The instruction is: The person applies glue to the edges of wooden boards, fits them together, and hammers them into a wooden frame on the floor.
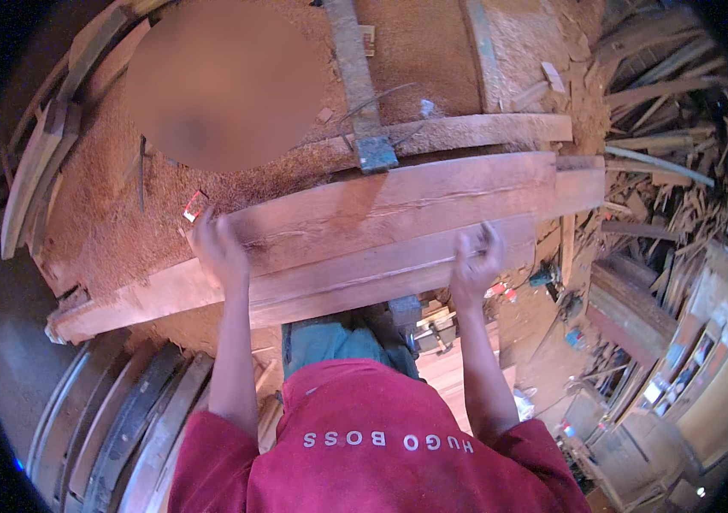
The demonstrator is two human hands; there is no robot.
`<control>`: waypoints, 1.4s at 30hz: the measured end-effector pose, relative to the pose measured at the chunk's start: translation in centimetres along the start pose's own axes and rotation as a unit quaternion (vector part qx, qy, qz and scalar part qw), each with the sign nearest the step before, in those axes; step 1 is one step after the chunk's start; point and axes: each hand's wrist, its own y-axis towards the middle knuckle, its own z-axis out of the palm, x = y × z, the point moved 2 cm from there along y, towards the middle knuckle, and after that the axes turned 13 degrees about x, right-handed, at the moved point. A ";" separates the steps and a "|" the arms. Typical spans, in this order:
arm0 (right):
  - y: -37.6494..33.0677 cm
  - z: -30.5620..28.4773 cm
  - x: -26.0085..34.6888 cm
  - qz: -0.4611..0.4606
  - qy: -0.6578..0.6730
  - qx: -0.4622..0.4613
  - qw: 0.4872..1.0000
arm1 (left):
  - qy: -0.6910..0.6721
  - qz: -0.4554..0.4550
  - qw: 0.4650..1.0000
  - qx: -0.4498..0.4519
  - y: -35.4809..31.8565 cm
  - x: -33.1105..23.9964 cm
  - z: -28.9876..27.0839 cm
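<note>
Two long reddish wooden boards (398, 209) lie side by side across the sawdust-covered workbench in front of me. My left hand (222, 250) is over their left end, smeared by motion, so its finger pose is unclear. Just beyond its fingertips is a small red and white packet (196, 205); whether they touch cannot be made out. Over the nearer board, toward its right end, my right hand (477, 265) has thumb and fingers apart with nothing between them. Contact between this hand and the wood is unclear.
A flat bar with a blue-painted end (377, 156) reaches over a curved timber (483, 130) behind the boards. Curved wooden pieces (39, 179) stand at the far left, others (137, 427) at the near left. Scrap wood (663, 145) is heaped at right. A hammer (441, 338) lies below.
</note>
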 end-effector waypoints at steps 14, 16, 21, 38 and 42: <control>-8.0 4.2 -12.7 0.350 0.420 0.183 0.817 | -0.233 -0.281 0.929 0.053 -15.4 11.0 -0.4; -7.1 4.3 -11.8 0.327 0.425 0.179 0.825 | -0.230 -0.276 0.932 0.039 -15.5 11.0 -0.7; -7.0 4.0 -11.1 0.320 0.449 0.162 0.818 | -0.244 -0.289 0.925 0.039 -14.5 10.9 -0.4; -10.3 5.3 -12.6 0.248 0.493 0.120 0.825 | -0.216 -0.232 0.929 0.191 -15.4 13.8 -2.9; -13.9 3.0 -12.8 0.273 0.470 0.031 0.839 | -0.239 -0.203 0.911 0.268 -14.2 12.9 -4.3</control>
